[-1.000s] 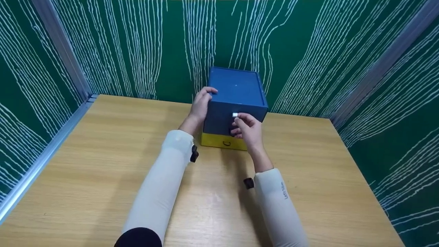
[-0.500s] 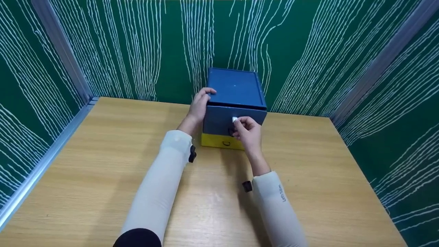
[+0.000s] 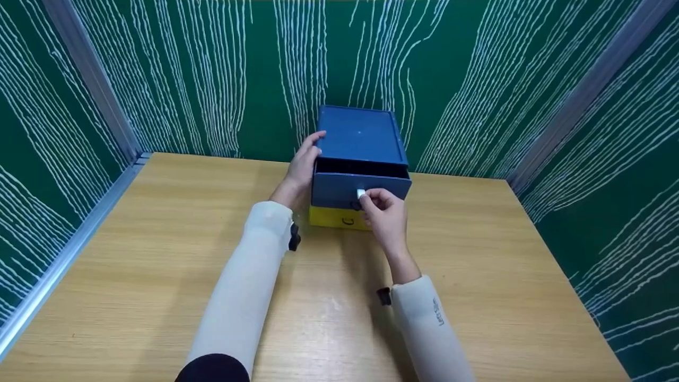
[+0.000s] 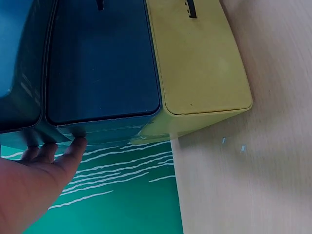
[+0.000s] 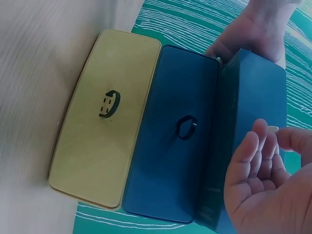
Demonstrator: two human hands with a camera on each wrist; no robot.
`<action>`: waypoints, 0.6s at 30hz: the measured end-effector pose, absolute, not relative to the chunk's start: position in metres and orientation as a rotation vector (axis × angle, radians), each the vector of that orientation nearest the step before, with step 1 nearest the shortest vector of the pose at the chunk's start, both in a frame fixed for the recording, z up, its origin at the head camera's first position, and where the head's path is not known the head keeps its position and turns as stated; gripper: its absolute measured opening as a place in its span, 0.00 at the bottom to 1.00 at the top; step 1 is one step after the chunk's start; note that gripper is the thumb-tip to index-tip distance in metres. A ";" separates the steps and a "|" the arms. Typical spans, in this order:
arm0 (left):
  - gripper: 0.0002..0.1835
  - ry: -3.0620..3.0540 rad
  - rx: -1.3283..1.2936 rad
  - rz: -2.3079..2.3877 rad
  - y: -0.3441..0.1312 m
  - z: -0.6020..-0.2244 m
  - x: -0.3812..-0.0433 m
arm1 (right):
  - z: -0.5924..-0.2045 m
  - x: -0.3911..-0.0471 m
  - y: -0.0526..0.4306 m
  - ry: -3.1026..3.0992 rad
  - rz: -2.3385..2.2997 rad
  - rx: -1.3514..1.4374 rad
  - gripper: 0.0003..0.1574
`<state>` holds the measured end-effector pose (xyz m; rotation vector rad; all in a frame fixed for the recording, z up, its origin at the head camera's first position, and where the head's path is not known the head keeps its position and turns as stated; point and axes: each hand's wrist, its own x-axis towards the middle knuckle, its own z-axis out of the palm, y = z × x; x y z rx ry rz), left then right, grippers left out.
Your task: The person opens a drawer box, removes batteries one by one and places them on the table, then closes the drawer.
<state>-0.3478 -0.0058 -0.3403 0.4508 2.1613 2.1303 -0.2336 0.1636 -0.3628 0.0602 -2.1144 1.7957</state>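
Observation:
A small desktop drawer unit (image 3: 360,135) stands at the back of the table, blue above and yellow at the bottom. Its top drawer (image 3: 334,190) is slid partway out, with a dark gap behind its front. My right hand (image 3: 390,220) pinches a small white drawer pull (image 3: 360,193) on that front between thumb and forefinger. Against the unit's left side, my left hand (image 3: 301,167) rests with fingers extended, one fingertip near the top edge. In the right wrist view, the blue middle drawer (image 5: 161,165) and yellow bottom drawer (image 5: 92,151) are closed.
Black loop handles mark the middle drawer (handle (image 5: 186,127)) and the yellow one (handle (image 5: 111,104)). Beneath is a wooden table (image 3: 175,254). Green walls (image 3: 360,58) with white wavy lines stand close behind and at both sides.
The top drawer has slid out toward me, opening a gap under the unit's top. My right hand has come nearer with the pull; my left hand has stayed at the unit's side.

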 end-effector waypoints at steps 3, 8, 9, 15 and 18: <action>0.24 2.178 0.456 2.123 -0.005 -0.337 -0.343 | -0.360 -0.227 0.163 -2.154 1.710 0.038 0.10; 0.24 2.178 0.472 2.144 -0.004 -0.338 -0.342 | -0.364 -0.224 0.165 -2.195 1.631 0.025 0.10; 0.24 2.175 0.474 2.152 -0.004 -0.339 -0.343 | -0.367 -0.225 0.167 -2.201 1.623 0.021 0.10; 0.24 2.130 0.454 2.190 -0.001 -0.341 -0.345 | -0.381 -0.229 0.173 -2.232 1.531 0.007 0.09; 0.23 2.145 0.466 2.200 0.000 -0.346 -0.350 | -0.383 -0.226 0.175 -2.255 1.463 0.003 0.09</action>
